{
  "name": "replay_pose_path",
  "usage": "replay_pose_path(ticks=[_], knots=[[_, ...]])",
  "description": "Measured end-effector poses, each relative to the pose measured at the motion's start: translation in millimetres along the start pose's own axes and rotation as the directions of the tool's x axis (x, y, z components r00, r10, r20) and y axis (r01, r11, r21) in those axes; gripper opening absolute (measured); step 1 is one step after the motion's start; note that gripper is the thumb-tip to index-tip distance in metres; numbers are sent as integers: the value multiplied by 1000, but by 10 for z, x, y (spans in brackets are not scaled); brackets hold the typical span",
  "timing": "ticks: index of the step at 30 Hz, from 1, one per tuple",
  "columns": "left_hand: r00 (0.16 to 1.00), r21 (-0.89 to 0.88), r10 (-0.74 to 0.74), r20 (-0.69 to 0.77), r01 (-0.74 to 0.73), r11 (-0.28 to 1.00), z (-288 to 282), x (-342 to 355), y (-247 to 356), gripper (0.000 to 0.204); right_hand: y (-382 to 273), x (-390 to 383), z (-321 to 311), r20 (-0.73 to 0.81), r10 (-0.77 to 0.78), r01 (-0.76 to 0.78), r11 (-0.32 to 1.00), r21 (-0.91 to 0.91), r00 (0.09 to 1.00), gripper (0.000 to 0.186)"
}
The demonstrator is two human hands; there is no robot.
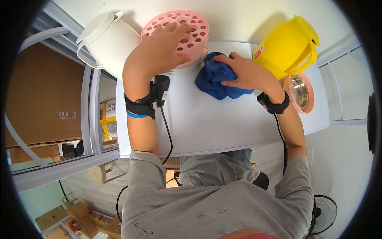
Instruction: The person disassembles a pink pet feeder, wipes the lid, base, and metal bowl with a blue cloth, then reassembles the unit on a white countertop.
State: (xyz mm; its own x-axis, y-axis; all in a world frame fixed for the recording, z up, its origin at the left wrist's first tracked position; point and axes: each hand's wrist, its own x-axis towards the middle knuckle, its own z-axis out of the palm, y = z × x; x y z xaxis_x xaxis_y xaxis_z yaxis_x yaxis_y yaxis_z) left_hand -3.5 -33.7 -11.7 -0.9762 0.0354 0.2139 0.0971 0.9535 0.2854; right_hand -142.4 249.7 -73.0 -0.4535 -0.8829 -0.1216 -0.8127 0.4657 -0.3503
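My left hand rests on a round pink holder whose top is full of holes. Its fingers are stretched apart over the top, and the thumb reaches down toward the side; the palm hides part of the holder. A crumpled dark blue cloth is gripped in my right hand, with the thumb and fingers pressed into its folds. The cloth lies on the white table right beside the holder's near right side. Black straps with small boxes and cables are on both wrists.
A white pitcher stands back left, close to my left forearm. At the back right is a yellow pitcher, with a metal bowl in a pink-orange rim near it. The white table ends just before my lap.
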Motion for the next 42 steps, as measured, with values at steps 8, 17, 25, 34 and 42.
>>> replay_pose_path(ticks=[8,17,25,34,42], knots=[[999,98,7,-41,-3,995,86,22,133,65,271,264,-327,-632,-21,-33,997,-74,775,67],[963,203,224,-149,-192,960,310,138,338,49,-41,347,-642,-653,-370,238,928,-285,661,57],[999,-201,29,-37,-36,979,-53,110,-69,81,-164,106,-669,-521,-394,92,854,-512,757,59],[981,-417,-127,147,178,891,-45,152,-198,98,-124,179,-692,-518,-555,345,824,-449,651,55],[991,-333,-121,62,135,933,-34,129,-65,87,-320,327,-609,-686,-580,609,753,-247,439,77]])
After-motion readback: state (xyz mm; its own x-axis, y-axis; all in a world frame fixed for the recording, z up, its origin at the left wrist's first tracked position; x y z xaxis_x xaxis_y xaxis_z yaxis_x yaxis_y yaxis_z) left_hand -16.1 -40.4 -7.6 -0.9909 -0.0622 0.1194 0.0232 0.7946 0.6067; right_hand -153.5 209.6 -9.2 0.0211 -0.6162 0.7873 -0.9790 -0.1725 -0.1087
